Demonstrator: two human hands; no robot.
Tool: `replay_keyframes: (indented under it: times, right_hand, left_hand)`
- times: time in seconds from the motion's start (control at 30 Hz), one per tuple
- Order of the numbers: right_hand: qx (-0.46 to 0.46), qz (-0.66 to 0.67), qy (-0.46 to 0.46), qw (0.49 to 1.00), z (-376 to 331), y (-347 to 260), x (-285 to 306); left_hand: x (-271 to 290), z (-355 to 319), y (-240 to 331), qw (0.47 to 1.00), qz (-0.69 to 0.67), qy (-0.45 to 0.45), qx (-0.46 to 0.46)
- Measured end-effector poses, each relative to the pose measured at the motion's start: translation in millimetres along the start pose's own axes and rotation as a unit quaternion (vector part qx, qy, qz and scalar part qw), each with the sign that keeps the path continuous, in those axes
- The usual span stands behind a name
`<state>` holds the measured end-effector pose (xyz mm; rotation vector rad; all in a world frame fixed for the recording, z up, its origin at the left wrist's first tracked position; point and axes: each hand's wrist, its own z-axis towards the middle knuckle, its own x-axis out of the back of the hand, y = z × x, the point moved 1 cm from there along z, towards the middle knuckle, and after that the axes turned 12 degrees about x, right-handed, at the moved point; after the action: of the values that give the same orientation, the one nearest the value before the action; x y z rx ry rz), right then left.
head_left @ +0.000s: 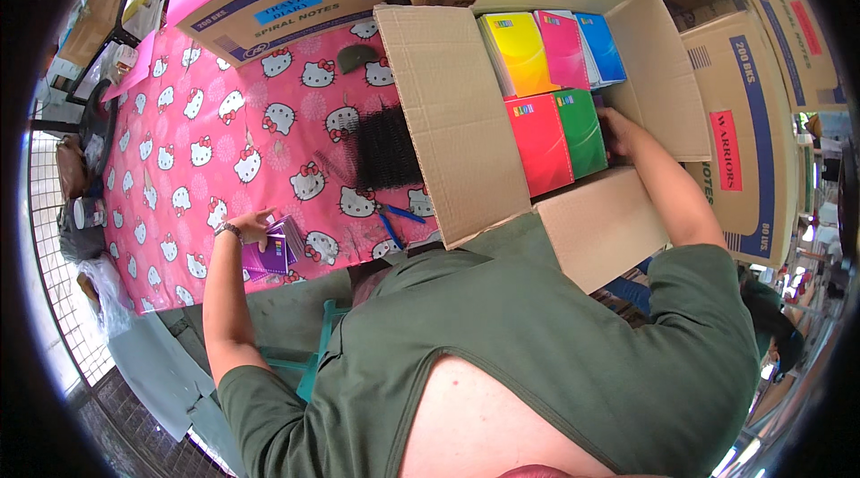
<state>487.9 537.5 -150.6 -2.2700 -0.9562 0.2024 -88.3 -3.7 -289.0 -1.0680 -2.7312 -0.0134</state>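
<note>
My left hand [251, 227] is at the table's near edge, fingers apart, touching a fanned stack of purple notebooks [279, 250]. My right hand [616, 131] reaches into an open cardboard box [466, 120], beside the green notebooks [580, 133]; its fingers are mostly hidden there. Stacks of yellow notebooks [520, 52], pink notebooks [563, 48], blue notebooks [603, 48] and red notebooks [538, 142] also fill the box, with the green stack next to the red one.
Blue-handled pliers [391, 220] and a piece of black mesh [385, 151] lie on the pink patterned tablecloth [206, 182], left of the box. A closed carton [287, 8] stands at the back. More cartons [739, 137] rise on the right. A green stool [313, 357] is below the table.
</note>
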Motion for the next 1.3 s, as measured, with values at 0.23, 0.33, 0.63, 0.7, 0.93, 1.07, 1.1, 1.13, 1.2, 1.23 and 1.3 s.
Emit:
replay_keyframes:
  times: [0.23,0.33,0.63,0.7,0.93,1.07,1.1,1.13,1.2,1.23,1.3]
  right_hand:
    - [0.038,0.015,0.088,0.995,-3,12,6]
    - [0.027,0.011,0.041,0.999,15,31,42]
    - [0.062,0.005,0.091,0.994,-31,-17,-23]
    - [0.115,0.042,0.090,0.988,-30,-10,-13]
    - [0.252,-0.055,0.155,0.954,-104,-58,-31]
    - [0.295,-0.048,0.237,0.925,-152,-81,-21]
    - [0.312,-0.043,0.254,0.915,-171,-86,-22]
    - [0.327,-0.033,0.262,0.907,-186,-93,-24]
    - [0.376,0.016,0.243,0.894,-216,-105,-26]
    - [0.411,0.048,0.220,0.883,-233,-107,-36]
    - [0.487,0.132,0.156,0.849,-256,-116,-64]
  left_hand:
    - [-20,-65,12,0.962,0.037,0.215,0.167]
    - [-51,-52,-26,0.916,-0.139,0.296,0.232]
    - [-164,3,-49,0.585,-0.742,0.324,0.048]
    - [-171,-1,-25,0.536,-0.734,0.387,0.156]
    - [-171,35,2,0.126,-0.981,0.088,-0.119]
    - [-159,53,-22,0.198,-0.968,0.091,-0.123]
    - [-157,57,-25,0.198,-0.971,0.087,-0.105]
    - [-161,63,-38,0.190,-0.973,0.085,-0.099]
    - [-161,62,-41,0.193,-0.971,0.119,-0.069]
    - [-136,25,-3,0.209,-0.951,0.225,-0.043]
    - [-79,-102,63,0.256,-0.871,0.417,-0.047]
